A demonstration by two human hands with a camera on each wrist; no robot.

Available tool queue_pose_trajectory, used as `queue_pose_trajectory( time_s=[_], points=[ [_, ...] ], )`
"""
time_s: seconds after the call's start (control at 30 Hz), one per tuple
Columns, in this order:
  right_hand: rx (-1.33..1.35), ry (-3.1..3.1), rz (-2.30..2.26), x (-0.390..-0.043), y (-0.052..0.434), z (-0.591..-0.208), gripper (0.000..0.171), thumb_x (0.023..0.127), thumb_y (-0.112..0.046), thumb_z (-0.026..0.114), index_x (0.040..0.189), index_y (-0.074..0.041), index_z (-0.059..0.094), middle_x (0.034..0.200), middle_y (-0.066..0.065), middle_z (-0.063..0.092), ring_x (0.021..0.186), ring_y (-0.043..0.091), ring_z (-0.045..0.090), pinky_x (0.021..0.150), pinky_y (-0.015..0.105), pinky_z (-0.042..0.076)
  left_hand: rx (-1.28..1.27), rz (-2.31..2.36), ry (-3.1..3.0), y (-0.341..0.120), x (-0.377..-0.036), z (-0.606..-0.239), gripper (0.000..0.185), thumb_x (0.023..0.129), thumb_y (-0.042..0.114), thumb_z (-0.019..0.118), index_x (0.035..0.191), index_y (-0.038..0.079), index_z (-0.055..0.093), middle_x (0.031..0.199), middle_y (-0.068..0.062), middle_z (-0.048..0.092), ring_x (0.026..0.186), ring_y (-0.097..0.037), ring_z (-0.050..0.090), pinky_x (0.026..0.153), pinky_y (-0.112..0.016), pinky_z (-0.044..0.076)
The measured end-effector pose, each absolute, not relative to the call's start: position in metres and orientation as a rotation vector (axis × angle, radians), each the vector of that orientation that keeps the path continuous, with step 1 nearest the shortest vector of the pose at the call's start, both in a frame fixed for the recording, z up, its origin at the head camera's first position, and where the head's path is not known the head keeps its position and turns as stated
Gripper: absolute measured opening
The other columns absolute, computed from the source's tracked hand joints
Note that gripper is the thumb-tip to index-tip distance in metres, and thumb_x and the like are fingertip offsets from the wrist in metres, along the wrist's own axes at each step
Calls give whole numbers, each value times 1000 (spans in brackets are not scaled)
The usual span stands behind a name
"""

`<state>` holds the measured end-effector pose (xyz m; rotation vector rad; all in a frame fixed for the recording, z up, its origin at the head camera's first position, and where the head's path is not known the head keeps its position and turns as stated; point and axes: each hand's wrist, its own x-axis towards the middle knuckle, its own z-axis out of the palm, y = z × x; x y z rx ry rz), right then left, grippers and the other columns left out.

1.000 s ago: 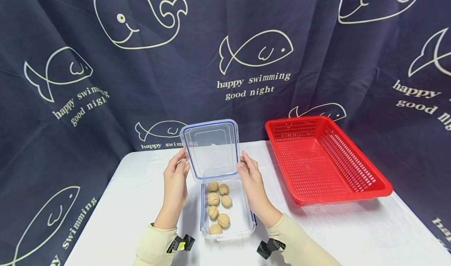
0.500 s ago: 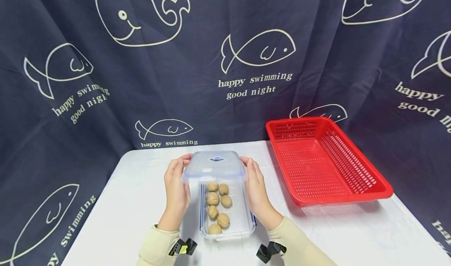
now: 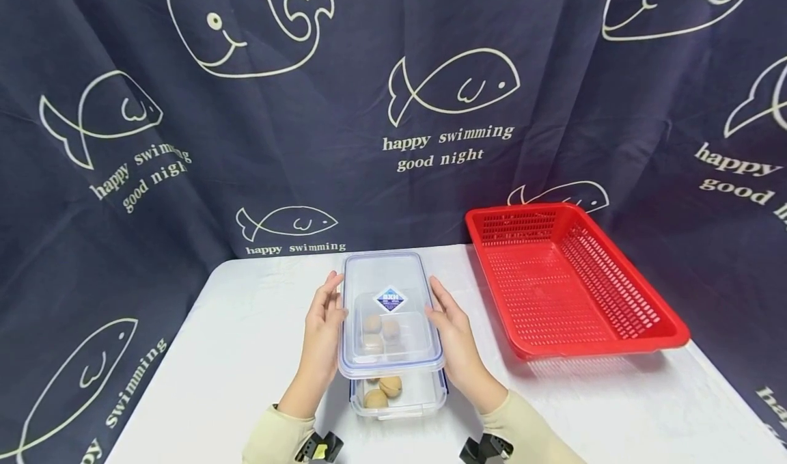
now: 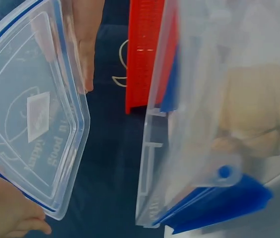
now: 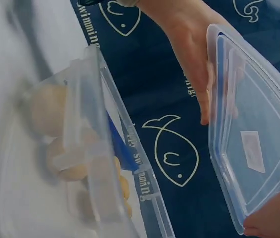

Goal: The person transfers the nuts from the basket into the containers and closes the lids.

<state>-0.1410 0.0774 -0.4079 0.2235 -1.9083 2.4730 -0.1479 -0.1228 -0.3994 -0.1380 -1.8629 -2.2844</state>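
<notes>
A clear lid (image 3: 393,337) with a blue seal and a blue diamond label is held over a clear plastic food container (image 3: 415,409). My left hand (image 3: 322,337) grips its left edge, and my right hand (image 3: 458,337) grips the right edge. Both wrist views show a gap between the lid and the container's rim. Several walnuts (image 3: 376,399) lie inside the container, some showing through the lid. A blue side clip (image 4: 219,206) hangs open in the left wrist view, and another blue clip (image 5: 122,148) appears in the right wrist view.
To the right on the white table (image 3: 246,355) stands a red perforated plastic basket (image 3: 590,348). A dark blue curtain (image 3: 344,143) with fish drawings hangs behind the table.
The lid has swung from standing tilted up behind the container to lying nearly level above it, covering most of the walnuts from above. Both hands have moved with it; the basket stays put.
</notes>
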Motion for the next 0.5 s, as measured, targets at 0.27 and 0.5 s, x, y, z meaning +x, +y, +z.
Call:
queue_pose_trajectory(
  time_s=[0.27,0.5],
  points=[
    [272,-2098,2299,-133,85,-424,59,95,5,40,150,6,19,158,19,15,146,28,14,116,28,17,-52,-2311,-2070,-119,-140,-411,65,88,-7,41,148,-8,16,158,-24,9,146,-35,5,121,-43,9],
    [297,-2151,2269,-126,87,-440,65,90,10,42,149,7,17,158,22,11,145,32,9,115,26,15,-60,-2180,-2324,-122,-139,-426,64,91,-3,44,149,-5,16,156,-26,16,145,-37,12,120,-46,11]
  ],
)
